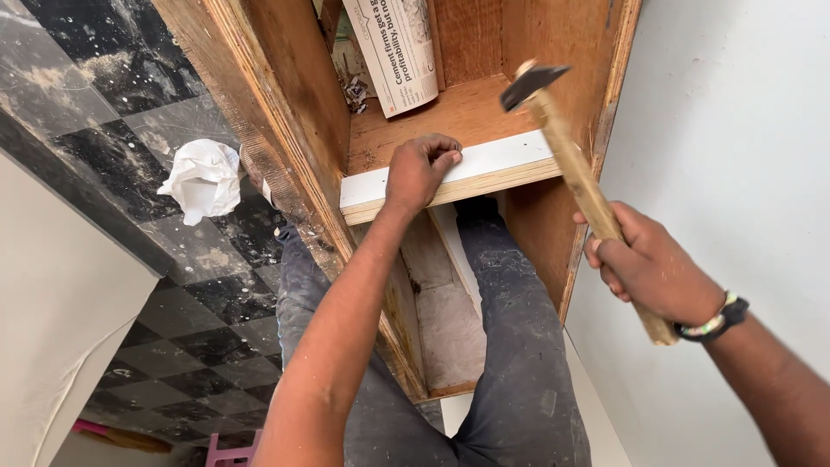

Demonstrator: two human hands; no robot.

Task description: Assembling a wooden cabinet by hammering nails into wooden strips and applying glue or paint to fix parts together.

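My left hand [421, 173] pinches at the white-edged wooden shelf strip [484, 164], right hand [653, 268] gripping the raised wooden-handled steel hammer [562, 147]; a skewed blow could crush fingers.

Wooden-handled hammer [577, 177] raised, dark head up, above white-faced shelf edge strip [484, 164] inside plywood cabinet

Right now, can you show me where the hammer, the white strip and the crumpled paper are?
hammer [575, 169]: head view, on the wooden handle above the right hand.
white strip [506, 156]: head view, on its bare top face.
crumpled paper [203, 179]: head view, on its middle.
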